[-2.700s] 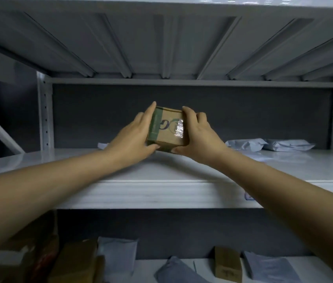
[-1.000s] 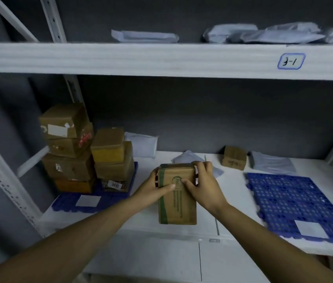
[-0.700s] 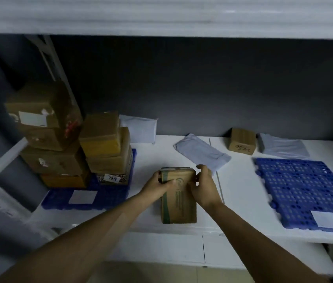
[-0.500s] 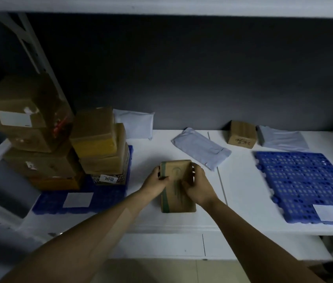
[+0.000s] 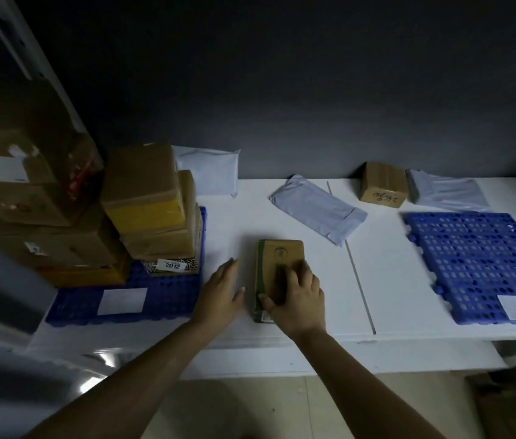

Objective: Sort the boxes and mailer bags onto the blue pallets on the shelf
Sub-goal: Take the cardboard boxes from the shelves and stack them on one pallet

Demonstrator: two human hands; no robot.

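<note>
A brown box with a green stripe (image 5: 279,258) lies flat on the white shelf (image 5: 386,299), between the two blue pallets. My right hand (image 5: 296,296) rests on the box's near end, fingers on top and thumb against its left side. My left hand (image 5: 222,291) hovers just left of the box with fingers spread, not touching it. The left blue pallet (image 5: 168,301) carries stacked brown boxes (image 5: 152,204). The right blue pallet (image 5: 478,264) holds only a white label.
A grey mailer bag (image 5: 317,207) lies behind the box. Farther back sit a small brown box (image 5: 382,185) and another mailer bag (image 5: 446,191). A white mailer (image 5: 209,169) leans on the back wall behind the stacks. A shelf upright (image 5: 28,58) slants at the left.
The box came down from the upper shelf to the lower one and now lies flat. My left hand has come off its left side; my right hand stays on it.
</note>
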